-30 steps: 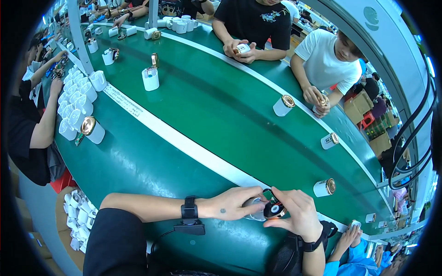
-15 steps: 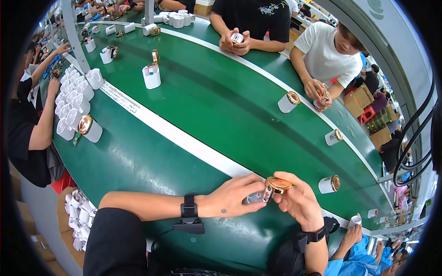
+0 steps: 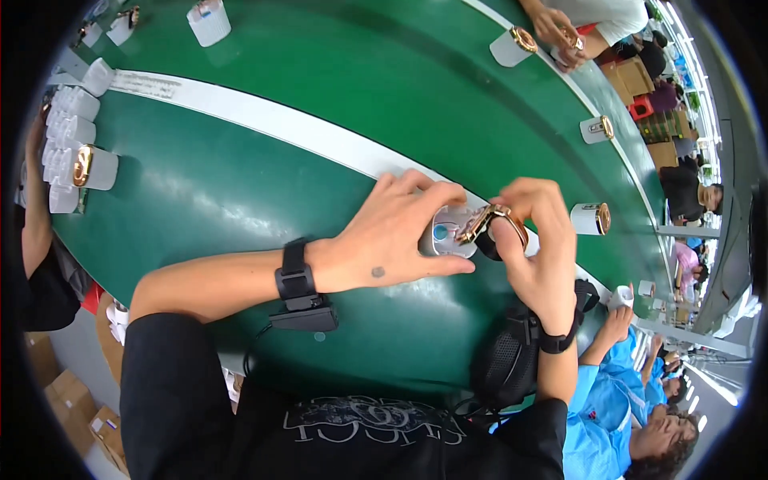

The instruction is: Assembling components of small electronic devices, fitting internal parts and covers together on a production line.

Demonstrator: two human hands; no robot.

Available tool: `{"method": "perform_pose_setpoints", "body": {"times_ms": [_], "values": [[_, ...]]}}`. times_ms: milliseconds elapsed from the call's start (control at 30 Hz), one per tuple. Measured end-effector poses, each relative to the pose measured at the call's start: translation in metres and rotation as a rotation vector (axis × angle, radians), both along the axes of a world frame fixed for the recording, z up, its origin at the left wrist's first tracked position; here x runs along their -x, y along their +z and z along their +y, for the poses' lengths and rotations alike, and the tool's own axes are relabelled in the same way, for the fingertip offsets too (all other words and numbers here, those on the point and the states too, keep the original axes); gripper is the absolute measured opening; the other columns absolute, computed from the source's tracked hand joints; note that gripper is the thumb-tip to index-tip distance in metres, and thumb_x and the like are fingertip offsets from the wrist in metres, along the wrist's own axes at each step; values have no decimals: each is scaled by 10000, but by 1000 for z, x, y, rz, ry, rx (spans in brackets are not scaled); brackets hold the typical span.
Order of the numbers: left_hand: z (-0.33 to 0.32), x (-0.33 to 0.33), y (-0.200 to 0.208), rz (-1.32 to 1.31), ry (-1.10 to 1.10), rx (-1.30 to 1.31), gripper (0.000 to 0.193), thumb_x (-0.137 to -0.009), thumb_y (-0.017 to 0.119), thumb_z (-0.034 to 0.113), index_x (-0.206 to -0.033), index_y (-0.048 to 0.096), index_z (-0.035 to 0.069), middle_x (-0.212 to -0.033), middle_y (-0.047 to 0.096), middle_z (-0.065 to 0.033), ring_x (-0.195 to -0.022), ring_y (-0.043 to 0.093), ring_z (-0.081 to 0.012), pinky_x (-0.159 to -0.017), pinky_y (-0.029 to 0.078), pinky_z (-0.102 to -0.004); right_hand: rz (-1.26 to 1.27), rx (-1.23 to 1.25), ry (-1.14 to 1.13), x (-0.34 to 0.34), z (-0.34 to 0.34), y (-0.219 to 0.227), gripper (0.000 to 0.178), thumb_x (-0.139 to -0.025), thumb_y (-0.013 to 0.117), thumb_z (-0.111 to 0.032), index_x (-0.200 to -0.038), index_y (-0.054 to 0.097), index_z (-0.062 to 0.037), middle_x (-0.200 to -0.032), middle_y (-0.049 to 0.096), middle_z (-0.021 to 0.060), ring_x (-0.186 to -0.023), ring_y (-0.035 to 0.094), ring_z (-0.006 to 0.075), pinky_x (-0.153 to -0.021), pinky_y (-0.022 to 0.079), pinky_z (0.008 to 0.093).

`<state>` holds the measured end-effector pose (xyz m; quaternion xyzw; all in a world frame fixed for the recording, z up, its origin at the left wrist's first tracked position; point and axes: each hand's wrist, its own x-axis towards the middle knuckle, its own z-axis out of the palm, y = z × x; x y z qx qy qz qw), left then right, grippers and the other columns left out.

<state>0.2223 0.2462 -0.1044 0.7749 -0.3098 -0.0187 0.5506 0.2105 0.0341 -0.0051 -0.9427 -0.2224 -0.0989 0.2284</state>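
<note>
My left hand (image 3: pixel 392 232) is wrapped around a white plastic housing (image 3: pixel 448 232), thumb along the near side and fingers along the far side. The open mouth of the housing shows a pale inside with a small blue spot. A gold-rimmed lid assembly (image 3: pixel 512 226) is gripped between the thumb and fingers of my right hand (image 3: pixel 542 248). It is tilted on its side at the right of the housing, its inner part reaching to the housing's mouth. I cannot tell whether the two parts are joined.
White housings (image 3: pixel 68 136) cluster at the left, beside a gold-lidded unit (image 3: pixel 100 168). Across the white strip (image 3: pixel 264 120), more gold-lidded units (image 3: pixel 590 218) stand on the green table (image 3: pixel 384 88). A black mesh bag (image 3: pixel 508 360) lies by my right forearm. Co-workers' hands (image 3: pixel 616 324) are at the right.
The lid assembly has turned from nearly upright onto its side, and the housing's mouth has come into sight. The whole view has shifted, so both hands appear higher.
</note>
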Motion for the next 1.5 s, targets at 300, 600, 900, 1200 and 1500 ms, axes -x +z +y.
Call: {"method": "perform_pose_setpoints", "body": {"times_ms": [300,600,900,1200,1500], "values": [[3,3,-2,-6,-51,-44,558,-901,750,376,-1324,599,45,-1174,640,-81,-1005,487,-269,-944,370,-397,414,-520,-47,1,11,-31,249,-1006,462,23,-1253,493,19,-1181,675,184,-906,668,220,-823,540,336],[0,2,-10,21,-65,-8,280,-1011,520,239,-1206,605,57,-1069,588,-82,-941,414,-289,-863,345,-432,74,-84,121,3,26,-27,277,-1069,489,-174,-1244,577,21,-1160,620,190,-990,656,284,-860,531,381],[8,3,-4,159,-65,-47,339,-1002,591,278,-1281,618,87,-1079,643,-64,-1015,474,-259,-932,338,-400,118,30,68,6,27,-18,241,-978,634,-192,-1125,655,-3,-1147,559,198,-912,626,337,-780,528,394],[10,3,-9,-3,-84,-125,606,-898,714,544,-1241,627,52,-1065,642,-82,-1045,480,-287,-954,337,-431,173,-7,38,9,34,-25,324,-1029,552,-291,-1075,619,22,-1029,593,192,-864,617,321,-761,509,394],[6,-2,-13,-50,-98,-169,758,-818,722,689,-1144,628,12,-1068,627,-84,-1052,483,-282,-958,348,-431,173,-10,-2,9,38,-26,380,-1050,524,-337,-1065,615,32,-1023,613,194,-859,619,316,-760,504,382]]}}
